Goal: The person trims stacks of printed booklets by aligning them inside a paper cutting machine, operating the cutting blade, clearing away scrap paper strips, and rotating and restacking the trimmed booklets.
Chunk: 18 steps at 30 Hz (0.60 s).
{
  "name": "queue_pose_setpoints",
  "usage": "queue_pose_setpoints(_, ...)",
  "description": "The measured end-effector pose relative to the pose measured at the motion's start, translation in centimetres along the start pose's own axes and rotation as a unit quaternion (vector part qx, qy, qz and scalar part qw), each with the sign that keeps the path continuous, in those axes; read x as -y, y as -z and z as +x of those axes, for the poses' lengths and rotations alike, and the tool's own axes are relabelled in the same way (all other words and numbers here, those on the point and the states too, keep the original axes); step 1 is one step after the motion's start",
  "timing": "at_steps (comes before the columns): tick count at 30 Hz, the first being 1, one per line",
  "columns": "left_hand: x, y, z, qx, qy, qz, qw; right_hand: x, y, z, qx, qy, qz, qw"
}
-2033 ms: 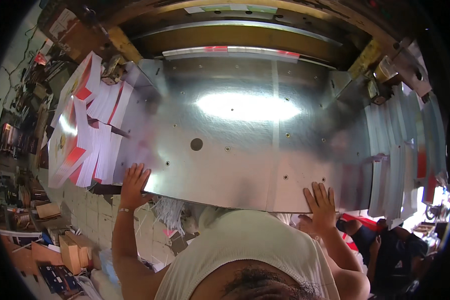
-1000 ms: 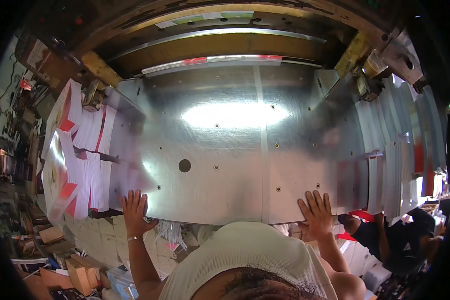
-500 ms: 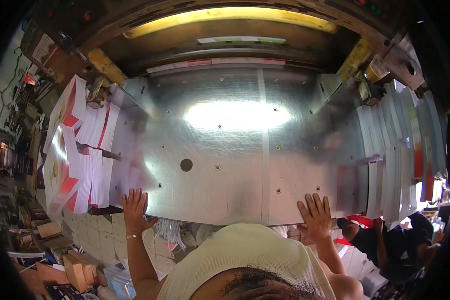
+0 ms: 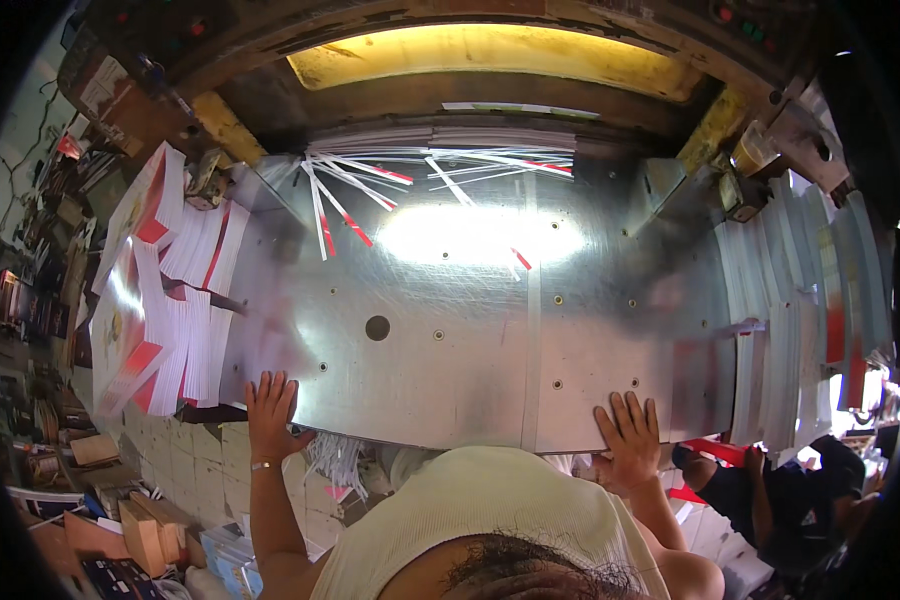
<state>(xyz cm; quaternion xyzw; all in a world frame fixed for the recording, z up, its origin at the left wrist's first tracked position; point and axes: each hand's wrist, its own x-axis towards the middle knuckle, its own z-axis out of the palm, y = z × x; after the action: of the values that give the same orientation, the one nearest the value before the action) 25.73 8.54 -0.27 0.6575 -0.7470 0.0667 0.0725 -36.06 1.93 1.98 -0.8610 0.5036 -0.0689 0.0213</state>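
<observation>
My left hand (image 4: 272, 414) rests on the near left edge of the steel machine table (image 4: 450, 385), fingers spread and holding nothing. Likewise empty, my right hand (image 4: 629, 434) lies with fingers apart on the near right part of the same edge. Far from both hands, narrow white paper strips (image 4: 368, 178), some red-tipped, fan out along the back of the table under the machine's crossbeam. One short red-and-white strip (image 4: 521, 259) lies apart from them, nearer the middle.
Stacks of white booklets with red edges (image 4: 185, 255) stand at the left side of the table. More paper stacks (image 4: 775, 300) line the right. Shredded paper (image 4: 336, 460) hangs below the front edge. Another person in dark clothes (image 4: 805, 500) is at the lower right.
Many loose paper strips now lie fanned across the back of the table, where a flat row of paper edges showed before. Both hands have stayed in place.
</observation>
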Motion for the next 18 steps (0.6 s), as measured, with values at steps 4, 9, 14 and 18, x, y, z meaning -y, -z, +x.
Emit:
queue_pose_setpoints(4,-0.6,1.4,0.3,0.062,0.02,-0.012,0.998,0.1,0.3,-0.1,0.006,-0.003,0.011,1.0)
queue_pose_setpoints(9,-2.6,5.3,2.3,0.119,0.066,-0.087,0.987,1.5,2.2,0.9,0.064,-0.04,0.02,0.997)
queue_pose_setpoints(14,-7.3,3.8,8.5,0.003,0.077,-0.238,0.968,2.2,2.9,2.2,0.099,-0.077,0.043,0.991)
queue_pose_setpoints(18,-15.3,0.3,14.9,-0.008,-0.076,-0.251,0.965,2.4,1.0,3.7,0.058,-0.108,0.05,0.991)
